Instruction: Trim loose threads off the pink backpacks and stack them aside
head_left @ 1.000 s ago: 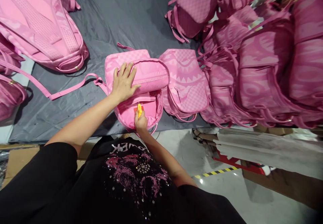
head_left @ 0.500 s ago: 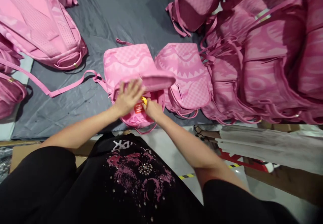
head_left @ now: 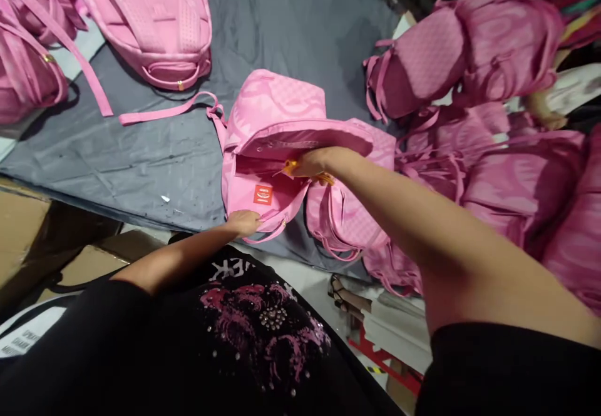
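A pink backpack (head_left: 277, 97) lies on the grey-covered table in front of me, its main compartment unzipped and its flap raised. A red label (head_left: 263, 194) shows on the inside lining. My left hand (head_left: 243, 223) grips the near rim of the opening, fingers partly hidden by the fabric. Under the raised flap, at the right side of the opening, my right hand (head_left: 315, 163) is closed round small yellow thread snips (head_left: 290, 167). Their yellow parts stick out on both sides of the fingers, and the tip points left into the bag.
A second pink backpack (head_left: 366, 216) lies against the right side of the open one. More pink backpacks (head_left: 502, 184) are piled at the right, and others (head_left: 173, 28) at the upper left. Another person's arm (head_left: 544, 112) shows at the far right. Cardboard boxes (head_left: 89, 266) stand below the table's edge.
My left hand has moved from the raised flap down to the near rim. My right hand has gone up and right under the flap with the snips. The bag gapes wider, and the view has turned.
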`<state>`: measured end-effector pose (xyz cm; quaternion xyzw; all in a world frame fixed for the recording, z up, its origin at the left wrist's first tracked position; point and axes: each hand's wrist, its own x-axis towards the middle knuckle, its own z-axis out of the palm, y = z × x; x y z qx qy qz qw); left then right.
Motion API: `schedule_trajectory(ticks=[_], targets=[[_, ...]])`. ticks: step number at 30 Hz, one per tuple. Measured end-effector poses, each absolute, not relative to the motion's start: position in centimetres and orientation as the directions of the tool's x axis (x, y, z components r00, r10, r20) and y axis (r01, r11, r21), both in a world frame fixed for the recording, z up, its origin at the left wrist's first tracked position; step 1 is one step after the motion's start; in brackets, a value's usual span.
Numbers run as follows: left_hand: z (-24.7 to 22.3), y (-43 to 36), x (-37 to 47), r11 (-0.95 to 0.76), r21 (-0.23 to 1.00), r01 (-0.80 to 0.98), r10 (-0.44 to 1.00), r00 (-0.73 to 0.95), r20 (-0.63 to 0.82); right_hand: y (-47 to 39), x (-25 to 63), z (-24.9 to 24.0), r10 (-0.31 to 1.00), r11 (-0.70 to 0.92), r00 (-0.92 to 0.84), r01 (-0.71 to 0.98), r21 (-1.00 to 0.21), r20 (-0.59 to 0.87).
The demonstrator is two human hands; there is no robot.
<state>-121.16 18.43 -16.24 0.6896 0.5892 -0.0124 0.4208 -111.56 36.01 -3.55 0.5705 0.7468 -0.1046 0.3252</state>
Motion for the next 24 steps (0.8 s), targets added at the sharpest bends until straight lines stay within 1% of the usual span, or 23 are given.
schedule_trajectory(ticks=[1, 2, 3, 5, 6, 8, 10, 11, 14, 15, 16, 17, 18, 19, 20, 21, 22, 23, 24], targets=[[-16.3, 18.2, -121.5, 0.053, 0.565, 0.824, 0.808, 0.297, -0.509, 36.2, -111.3, -2.8, 0.694, 0.355, -0.036, 0.886, 0.299, -0.719], [-16.4, 18.1, -121.8, 0.053, 0.561, 0.826, 0.813, 0.29, -0.504, 36.2, -110.9, -2.2, 0.604, 0.373, 0.061, 0.859, 0.35, -0.794], [-16.5, 18.0, -121.9, 0.052, 0.555, 0.83, 0.813, 0.288, -0.506, 35.9, -110.4, -1.9, 0.54, 0.359, 0.138, 0.854, 0.376, -0.83], [-16.6, 18.3, -121.8, 0.053, 0.54, 0.84, 0.796, 0.291, -0.531, 35.0, -109.2, -1.6, 0.504, 0.245, 0.212, 0.895, 0.374, -0.838], [-16.6, 18.6, -121.7, 0.058, 0.529, 0.847, 0.784, 0.289, -0.549, 34.6, -108.6, -1.5, 0.517, 0.172, 0.221, 0.92, 0.353, -0.827], [-16.7, 19.2, -121.5, 0.064, 0.508, 0.859, 0.775, 0.278, -0.568, 34.3, -107.6, -1.3, 0.594, 0.055, 0.208, 0.953, 0.297, -0.777], [-16.7, 19.4, -121.4, 0.054, 0.502, 0.863, 0.797, 0.266, -0.542, 34.5, -106.9, -0.9, 0.643, 0.036, 0.172, 0.966, 0.254, -0.746], [-16.8, 19.3, -121.3, 0.043, 0.506, 0.861, 0.809, 0.268, -0.524, 34.7, -106.6, -0.7, 0.618, 0.057, 0.154, 0.969, 0.239, -0.771], [-16.4, 18.0, -121.4, -0.016, 0.552, 0.834, 0.807, 0.337, -0.485, 35.0, -105.7, -0.7, 0.434, 0.117, 0.131, 0.973, 0.2, -0.891], [-16.0, 17.3, -121.5, -0.052, 0.58, 0.813, 0.82, 0.366, -0.44, 34.8, -105.3, -0.9, 0.406, 0.12, 0.098, 0.98, 0.159, -0.909], [-15.4, 16.8, -121.7, -0.099, 0.605, 0.79, 0.852, 0.381, -0.358, 34.3, -105.0, -1.3, 0.415, 0.12, 0.04, 0.988, 0.098, -0.909], [-14.6, 16.3, -122.0, -0.148, 0.618, 0.772, 0.902, 0.361, -0.236, 33.7, -104.7, -1.7, 0.469, 0.136, -0.04, 0.99, 0.028, -0.882], [-13.7, 16.0, -122.5, -0.187, 0.612, 0.769, 0.951, 0.299, -0.085, 32.8, -104.5, -2.3, 0.548, 0.173, -0.13, 0.984, -0.04, -0.826], [-12.7, 16.1, -123.1, -0.205, 0.59, 0.781, 0.977, 0.2, 0.074, 31.7, -104.4, -3.1, 0.622, 0.219, -0.212, 0.971, -0.092, -0.754], [-11.7, 16.5, -123.9, -0.199, 0.562, 0.803, 0.972, 0.09, 0.216, 30.4, -104.4, -4.1, 0.683, 0.259, -0.262, 0.96, -0.11, -0.682], [-10.8, 17.2, -124.7, -0.18, 0.533, 0.827, 0.944, -0.007, 0.331, 29.0, -104.7, -5.2, 0.739, 0.293, -0.292, 0.951, -0.1, -0.608], [-9.9, 18.4, -125.6, -0.172, 0.509, 0.844, 0.908, -0.064, 0.414, 27.4, -105.2, -6.4, 0.782, 0.317, -0.304, 0.946, -0.072, -0.544], [-9.2, 19.7, -126.4, -0.186, 0.497, 0.848, 0.886, -0.074, 0.458, 25.9, -105.9, -7.7, 0.816, 0.337, -0.309, 0.941, -0.033, -0.489], [-8.5, 21.3, -127.0, -0.222, 0.505, 0.834, 0.885, -0.045, 0.463, 24.5, -106.8, -9.0, 0.84, 0.356, -0.317, 0.934, 0.007, -0.441]])
